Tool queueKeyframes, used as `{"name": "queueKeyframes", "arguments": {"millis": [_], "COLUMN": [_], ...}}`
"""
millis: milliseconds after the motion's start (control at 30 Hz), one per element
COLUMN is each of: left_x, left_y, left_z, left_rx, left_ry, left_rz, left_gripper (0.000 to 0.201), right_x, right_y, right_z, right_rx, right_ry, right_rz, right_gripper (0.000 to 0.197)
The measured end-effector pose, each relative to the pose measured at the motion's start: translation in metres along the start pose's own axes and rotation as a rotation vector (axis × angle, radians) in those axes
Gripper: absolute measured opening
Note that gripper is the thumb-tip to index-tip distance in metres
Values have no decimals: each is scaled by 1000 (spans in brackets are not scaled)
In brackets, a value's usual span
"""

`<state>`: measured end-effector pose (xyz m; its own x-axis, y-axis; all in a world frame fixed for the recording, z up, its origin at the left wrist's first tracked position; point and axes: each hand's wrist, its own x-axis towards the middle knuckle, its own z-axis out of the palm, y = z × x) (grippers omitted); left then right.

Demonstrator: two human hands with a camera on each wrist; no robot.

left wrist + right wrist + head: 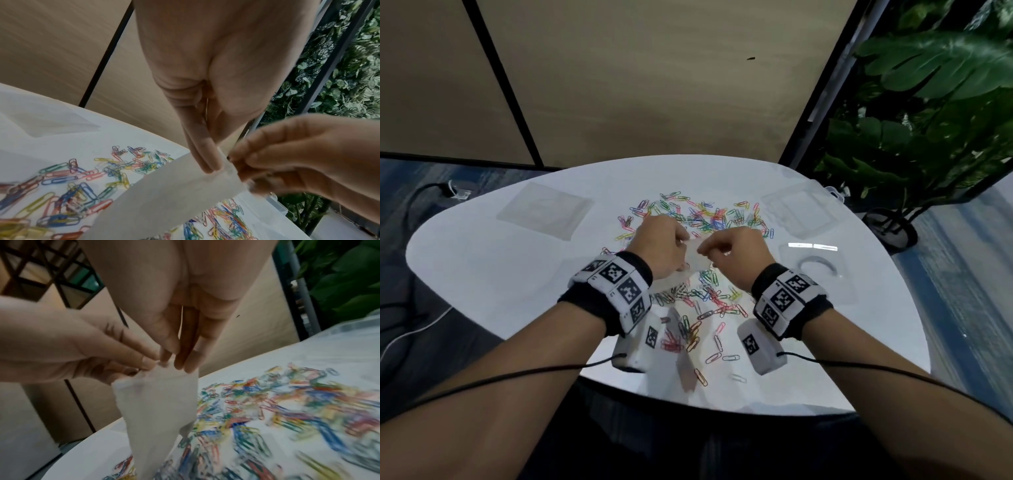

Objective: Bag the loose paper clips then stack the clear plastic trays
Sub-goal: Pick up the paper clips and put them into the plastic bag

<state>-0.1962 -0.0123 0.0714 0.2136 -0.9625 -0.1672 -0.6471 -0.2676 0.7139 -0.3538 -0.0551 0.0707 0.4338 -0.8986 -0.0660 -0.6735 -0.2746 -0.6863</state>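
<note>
Both hands meet over the middle of the surface (482, 274). The left hand (659, 245) pinches the top edge of one small translucent bag (697, 258) between fingertips and thumb; the right hand (736, 251) pinches the same edge from the other side, fingers curled. The bag hangs below and between them, its lower end near the surface. Loose paper clips (698, 212), too many to count, lie scattered beyond and beneath the hands. Three clear plastic trays show: one (544, 212) far beyond the left hand, one (801, 212) beyond the right, one (822, 270) just right of the right hand.
</note>
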Motion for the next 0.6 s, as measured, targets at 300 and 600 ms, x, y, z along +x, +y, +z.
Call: {"name": "queueKeyframes", "arguments": {"millis": [300, 600], "left_x": [-17, -20], "left_y": [-2, -14], "left_z": [-26, -37], "left_rx": [67, 92], "left_ry": [-22, -35], "left_rz": [37, 42], "left_gripper": [24, 24], "right_x": [-100, -87], "right_y": [87, 72], "right_z": [33, 110], "right_rx": [-83, -22], "right_ry": [-527, -200], "right_rz": [577, 365], "right_gripper": [89, 72]}}
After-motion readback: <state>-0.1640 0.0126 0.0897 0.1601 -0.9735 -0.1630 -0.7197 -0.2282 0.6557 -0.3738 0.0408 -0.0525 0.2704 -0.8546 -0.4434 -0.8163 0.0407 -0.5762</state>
